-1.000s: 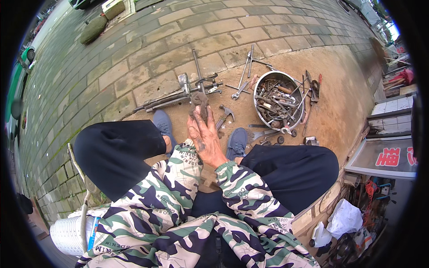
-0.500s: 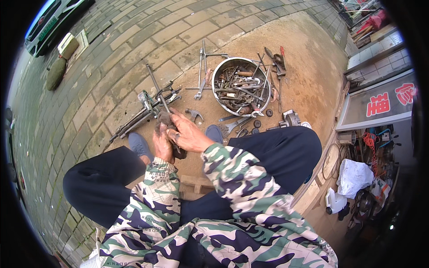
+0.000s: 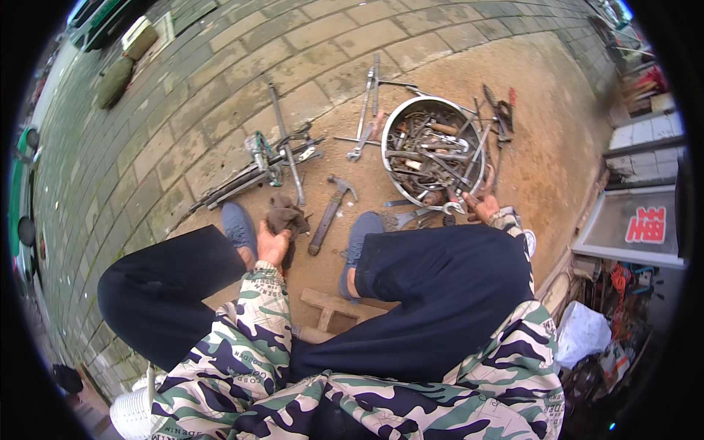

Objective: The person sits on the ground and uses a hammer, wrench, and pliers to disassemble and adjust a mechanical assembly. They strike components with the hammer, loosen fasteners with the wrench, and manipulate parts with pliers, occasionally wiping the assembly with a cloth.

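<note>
My left hand (image 3: 272, 247) is closed on a crumpled brown rag (image 3: 287, 217), held between my knees near my left shoe. My right hand (image 3: 482, 207) is at the lower right rim of a round metal bowl (image 3: 386, 163) piled with tools. Its fingers are beside the jaw of an open-end wrench (image 3: 452, 208) that sticks out over the rim; whether they grip it is not clear. On the ground, right of the rag, lies a claw hammer (image 3: 328, 218). Just beyond the rag is a long metal bar (image 3: 291, 167).
A metal frame-like tool (image 3: 258, 163) lies ahead on the left. Behind it spread a cross-shaped lug wrench (image 3: 364, 108) and an adjustable wrench (image 3: 358, 151). Pliers-like tools (image 3: 503, 117) sit right of the bowl. A small wooden stool (image 3: 320, 298) is between my legs, and a glass-fronted sign box (image 3: 623, 220) stands at right.
My right hand has left the rag and moved right to the bowl's rim. The rag stays in my left hand. The hammer's handle, hidden before, now shows. The view has shifted.
</note>
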A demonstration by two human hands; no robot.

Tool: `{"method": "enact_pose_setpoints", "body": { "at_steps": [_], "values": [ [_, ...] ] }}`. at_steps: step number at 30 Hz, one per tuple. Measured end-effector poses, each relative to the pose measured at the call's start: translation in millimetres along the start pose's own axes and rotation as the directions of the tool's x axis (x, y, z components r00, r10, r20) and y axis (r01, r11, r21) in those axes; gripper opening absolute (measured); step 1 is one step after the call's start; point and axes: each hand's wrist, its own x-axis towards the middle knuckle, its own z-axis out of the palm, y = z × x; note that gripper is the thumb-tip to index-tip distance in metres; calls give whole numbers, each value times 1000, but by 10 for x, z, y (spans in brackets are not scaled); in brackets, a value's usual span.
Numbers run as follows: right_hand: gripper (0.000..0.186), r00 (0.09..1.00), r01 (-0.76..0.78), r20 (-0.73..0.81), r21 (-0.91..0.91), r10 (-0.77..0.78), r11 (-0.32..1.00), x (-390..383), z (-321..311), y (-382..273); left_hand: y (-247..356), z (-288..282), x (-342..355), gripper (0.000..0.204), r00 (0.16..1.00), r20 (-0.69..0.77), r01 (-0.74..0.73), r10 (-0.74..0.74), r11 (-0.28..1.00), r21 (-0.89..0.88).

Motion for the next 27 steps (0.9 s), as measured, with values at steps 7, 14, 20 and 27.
{"method": "enact_pose_setpoints", "body": {
  "at_steps": [7,14,20,27],
  "values": [
    [40,978,-93,-130,436,166,895,-218,509,98,205,-7,-166,59,997,-61,-37,54,970,241],
    [32,949,27,-312,217,43,976,-371,64,344,461,179,-281,46,990,143,-12,-1,996,85],
    [26,871,306,-369,-109,-324,946,-844,-554,-233,502,260,-265,39,966,249,-67,66,998,-7],
    [11,783,545,-121,-338,-610,767,-2337,-617,-2192,1469,248,-595,55,898,230,-334,374,922,-195]
  ]
}}
